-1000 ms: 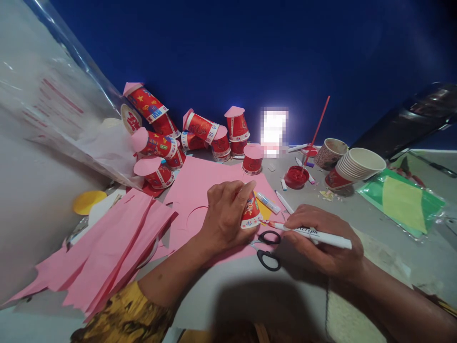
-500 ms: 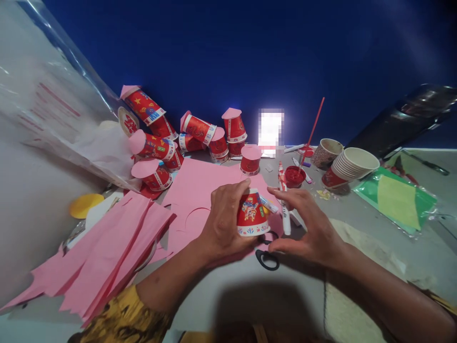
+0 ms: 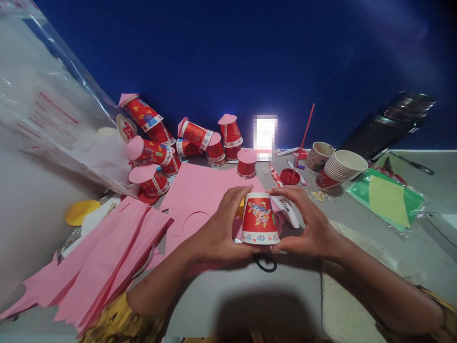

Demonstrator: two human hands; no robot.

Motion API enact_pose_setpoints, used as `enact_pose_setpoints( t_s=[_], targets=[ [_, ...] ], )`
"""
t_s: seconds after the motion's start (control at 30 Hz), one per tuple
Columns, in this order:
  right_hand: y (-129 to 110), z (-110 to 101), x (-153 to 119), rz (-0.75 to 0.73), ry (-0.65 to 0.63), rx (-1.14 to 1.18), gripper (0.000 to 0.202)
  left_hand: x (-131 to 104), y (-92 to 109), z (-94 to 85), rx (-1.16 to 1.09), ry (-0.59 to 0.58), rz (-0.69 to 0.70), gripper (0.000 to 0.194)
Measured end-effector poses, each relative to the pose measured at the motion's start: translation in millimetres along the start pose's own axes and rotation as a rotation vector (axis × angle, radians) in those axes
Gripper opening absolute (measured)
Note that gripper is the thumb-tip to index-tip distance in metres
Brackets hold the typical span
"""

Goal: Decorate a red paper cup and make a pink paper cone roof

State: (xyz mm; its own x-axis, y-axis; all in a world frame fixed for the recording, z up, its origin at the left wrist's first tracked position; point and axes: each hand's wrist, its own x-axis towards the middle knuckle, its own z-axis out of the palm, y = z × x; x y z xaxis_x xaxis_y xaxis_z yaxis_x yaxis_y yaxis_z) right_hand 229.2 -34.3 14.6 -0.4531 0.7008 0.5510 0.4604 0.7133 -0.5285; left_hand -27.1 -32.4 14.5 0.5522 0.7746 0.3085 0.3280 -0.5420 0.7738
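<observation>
A red paper cup [image 3: 260,216] with a printed cartoon figure is upside down, its white rim at the bottom. My left hand [image 3: 221,224] grips it from the left, fingers at the top edge and thumb by the rim. From the opposite side my right hand [image 3: 310,221] holds it the same way. Just below the cup shows one black loop of scissors [image 3: 264,263]; their blades are hidden. Behind my right fingers lies a white marker [image 3: 288,209]. Beneath is a pink paper sheet [image 3: 207,183] with a curved cut.
Several red cups with pink paper tops [image 3: 228,128] stand and lean at the back left. Pink paper strips [image 3: 110,257] lie at the left. A red paint pot [image 3: 290,177], nested cups [image 3: 342,166], a black flask [image 3: 382,124] and a green packet [image 3: 385,197] are at the right.
The cup has turned more upright and shifted slightly right. My right hand has closed in from apart and now touches the cup too. The view has moved a little.
</observation>
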Motion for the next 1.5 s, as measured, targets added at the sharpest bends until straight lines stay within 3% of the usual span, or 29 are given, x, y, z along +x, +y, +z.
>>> enact_pose_setpoints(
  t_s=[0.1, 0.2, 0.27, 0.37, 0.47, 0.67, 0.83, 1.3, 1.5],
  targets=[
    [4.5, 0.5, -0.9, 0.065, -0.004, 0.045, 0.095, 3.0, -3.2, -7.6, -0.080, -0.049, -0.054, 0.100],
    [4.3, 2.4, -1.0, 0.110, 0.009, 0.054, 0.091, 5.5, -6.0, -8.8, -0.051, 0.018, -0.048, 0.093],
    [0.0, 1.7, -0.4, 0.106, 0.075, 0.043, 0.077, 6.6, -7.9, -7.8, 0.026, 0.086, -0.019, 0.091],
    [-11.7, -3.8, 1.3, 0.006, 0.213, 0.051, 0.043, 7.6, -10.9, -6.1, 0.155, 0.175, 0.047, 0.091],
    [-25.2, -11.3, 3.6, -0.153, 0.267, 0.106, 0.029, 8.5, -13.3, -5.0, 0.216, 0.204, 0.078, 0.090],
    [-39.3, -11.5, 8.1, -0.179, 0.267, 0.152, 0.023, 9.7, -12.3, -4.3, 0.217, 0.222, 0.092, 0.090],
    [-37.9, -7.0, 8.8, -0.168, 0.254, 0.134, 0.011, 9.0, -12.1, -3.3, 0.231, 0.218, 0.093, 0.092],
    [-35.4, -4.9, 7.6, -0.142, 0.216, 0.097, 0.008, 8.4, -12.8, -2.7, 0.236, 0.188, 0.085, 0.091],
    [-32.1, -5.6, 3.5, -0.064, 0.294, 0.126, 0.007, 8.7, -11.7, -2.2, 0.224, 0.189, 0.074, 0.094]
  ],
)
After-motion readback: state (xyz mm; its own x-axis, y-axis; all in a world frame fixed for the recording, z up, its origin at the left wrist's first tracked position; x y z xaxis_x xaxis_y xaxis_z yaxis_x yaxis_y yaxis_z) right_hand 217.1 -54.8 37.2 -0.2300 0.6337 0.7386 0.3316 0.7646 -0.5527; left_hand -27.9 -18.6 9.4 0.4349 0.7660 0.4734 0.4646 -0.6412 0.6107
